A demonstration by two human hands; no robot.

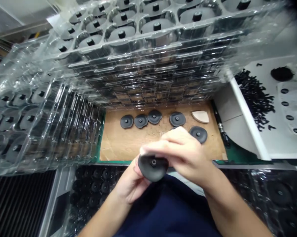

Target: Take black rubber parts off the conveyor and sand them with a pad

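Above my lap, a dark round disc (pixel 153 169) with a small hollow stud in its middle is held tilted with its face up. My left hand (pixel 131 186) grips it from below and the left. Across its upper rim lies my right hand (pixel 185 153), fingers bent and pressed together against the edge; whether something small is pinched there is hidden. A whitish spot shows at one fingertip. Just past my right hand rests a similar disc (pixel 198 134) on the cardboard (pixel 121 148), and another disc (pixel 177 118) lies farther back.
Several more discs (pixel 140 121) sit left of centre. A pale wedge-shaped piece (pixel 200 116) and a dark pen-like tool (pixel 220 126) lie at right. Tall stacks of clear trays (pixel 143 65) stand behind and left. A white bin (pixel 248 121) borders a pile of small black pieces (pixel 253 97).
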